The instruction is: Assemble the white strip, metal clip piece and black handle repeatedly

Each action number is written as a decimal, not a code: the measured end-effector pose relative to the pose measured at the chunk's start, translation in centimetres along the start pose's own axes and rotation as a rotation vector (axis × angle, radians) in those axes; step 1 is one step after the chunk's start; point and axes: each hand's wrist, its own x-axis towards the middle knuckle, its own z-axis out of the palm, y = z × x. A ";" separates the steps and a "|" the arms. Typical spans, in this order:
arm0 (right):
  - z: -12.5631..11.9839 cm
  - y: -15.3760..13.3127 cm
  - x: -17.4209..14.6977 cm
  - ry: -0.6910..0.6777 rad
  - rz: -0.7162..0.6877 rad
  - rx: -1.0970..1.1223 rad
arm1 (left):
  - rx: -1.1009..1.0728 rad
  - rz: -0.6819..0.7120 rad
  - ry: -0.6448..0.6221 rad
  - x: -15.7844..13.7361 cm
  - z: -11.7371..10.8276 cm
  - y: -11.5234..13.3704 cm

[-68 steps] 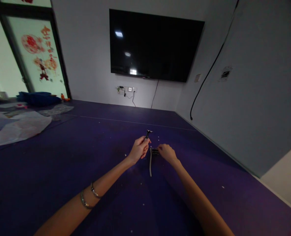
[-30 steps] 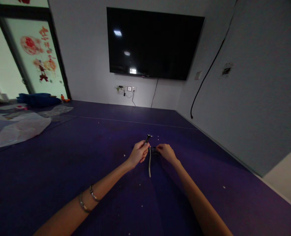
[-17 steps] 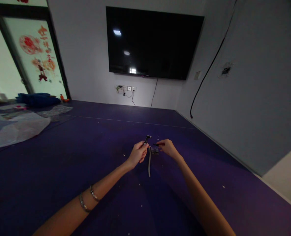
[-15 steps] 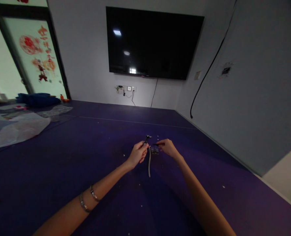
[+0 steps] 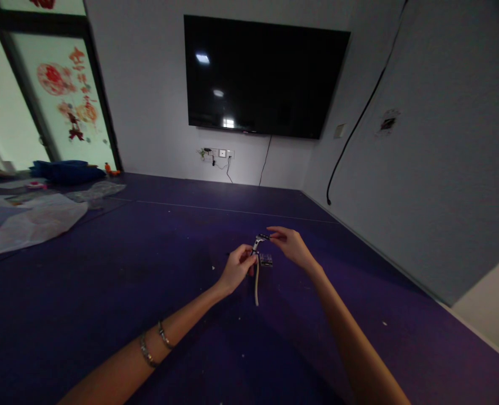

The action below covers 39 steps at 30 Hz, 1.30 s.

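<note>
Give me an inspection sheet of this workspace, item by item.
Surface: dark purple floor mat, speckled with small white bits.
Job's things: slim razor handle in the left hand; small dark cartridge pinched at its tip; small clear blade case and pale strip lying on the mat.
Clutter: crumpled white sheet, blue bundle.
Grips: left closed on the handle; right hand pinching the cartridge.
Cables: black wall cable.
Surroundings: black wall television, red window decals.

No legible text, brand or number is found; red paper-cut decorations on the far left glass door [image 5: 63,95] bear character-like shapes, but these cannot be read.
</note>
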 end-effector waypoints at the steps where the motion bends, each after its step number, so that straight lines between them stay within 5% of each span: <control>1: -0.1 -0.4 0.0 -0.002 -0.014 0.014 | 0.016 0.011 0.001 0.0 0.1 0.0; 28: -0.2 -3.8 -0.7 -0.061 -0.159 0.054 | -0.090 -0.004 -0.017 -0.3 0.3 0.3; 39: -0.4 -4.5 -0.8 0.024 -0.241 -0.138 | -0.103 0.010 -0.042 -0.2 0.5 0.1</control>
